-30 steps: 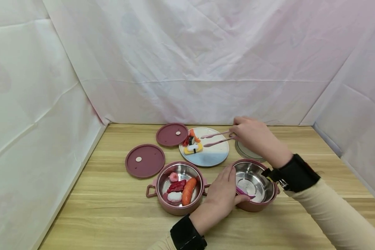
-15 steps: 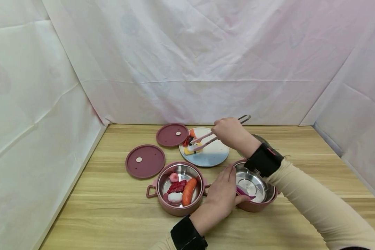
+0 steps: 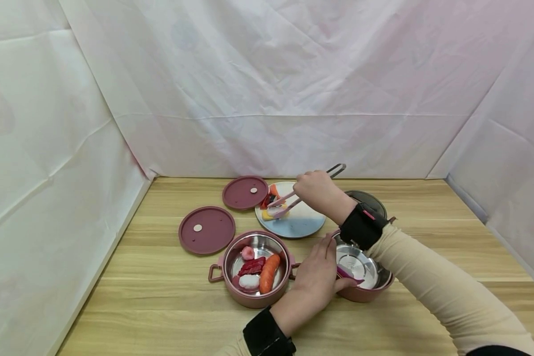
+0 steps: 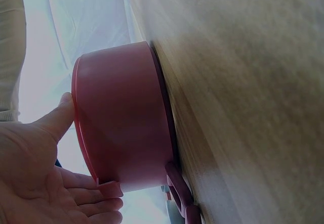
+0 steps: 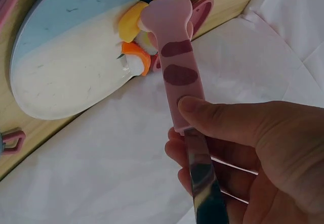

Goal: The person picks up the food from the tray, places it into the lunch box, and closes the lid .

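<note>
Pots (image 3: 254,300): two
Maroon lids (image 3: 206,230): two
Plate (image 3: 299,228): one
Tongs (image 5: 178,67): one pair
Pieces in left pot (image 3: 269,273): at least four
Pieces on plate (image 5: 130,24): at least three, partly hidden
Black wristbands (image 3: 268,332): two

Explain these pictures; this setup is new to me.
No machine here: a person works bare-handed. The wide picture comes from a camera worn on the head, the two close ones from cameras worn on the wrists. On the wooden table are two maroon lids, a plate and two steel-lined pots, the left pot holding food pieces. The right hand holds tongs, its tips near a yellow sushi piece; whether it is pinched is unclear. The left hand touches the right pot.
</note>
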Tool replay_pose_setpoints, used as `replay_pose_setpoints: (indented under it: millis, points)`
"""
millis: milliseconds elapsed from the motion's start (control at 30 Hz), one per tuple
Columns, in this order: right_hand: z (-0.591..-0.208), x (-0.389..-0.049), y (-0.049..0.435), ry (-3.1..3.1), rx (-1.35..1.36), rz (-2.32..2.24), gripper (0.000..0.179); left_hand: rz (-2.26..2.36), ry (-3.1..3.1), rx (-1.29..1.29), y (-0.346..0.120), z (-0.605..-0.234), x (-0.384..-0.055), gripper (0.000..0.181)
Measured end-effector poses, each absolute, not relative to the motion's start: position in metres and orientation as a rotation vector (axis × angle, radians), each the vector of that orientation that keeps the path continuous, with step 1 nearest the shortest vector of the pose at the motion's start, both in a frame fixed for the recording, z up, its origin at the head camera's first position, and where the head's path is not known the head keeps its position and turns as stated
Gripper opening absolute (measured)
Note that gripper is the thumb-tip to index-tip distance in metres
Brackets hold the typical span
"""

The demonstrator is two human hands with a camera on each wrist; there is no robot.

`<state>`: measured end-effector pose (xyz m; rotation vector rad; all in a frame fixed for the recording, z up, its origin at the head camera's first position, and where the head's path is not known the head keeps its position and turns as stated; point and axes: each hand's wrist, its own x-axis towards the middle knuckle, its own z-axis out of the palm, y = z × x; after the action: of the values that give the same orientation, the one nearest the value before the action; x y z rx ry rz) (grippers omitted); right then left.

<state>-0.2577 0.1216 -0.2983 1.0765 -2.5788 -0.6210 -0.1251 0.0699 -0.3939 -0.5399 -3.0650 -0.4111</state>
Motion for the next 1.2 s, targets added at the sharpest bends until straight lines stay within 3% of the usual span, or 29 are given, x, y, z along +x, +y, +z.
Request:
replay_pose_setpoints:
  millis: [633,867,1200]
  points:
    - [-0.307,-0.265,0.129,-2.788,1.197,-0.519,0.022,-0.452,-3.049,-0.526,0.068,-0.392,-0.124,0.092]
    - [-0.316,-0.271,0.139,-2.710,1.237,-0.460,0.008,-0.488,-3.030,-0.549,0.068,-0.392,-0.123,0.094]
    - [-0.321,-0.271,0.143,-2.611,1.205,-0.462,0.008,-0.501,-3.011,-0.562,0.067,-0.393,-0.125,0.094]
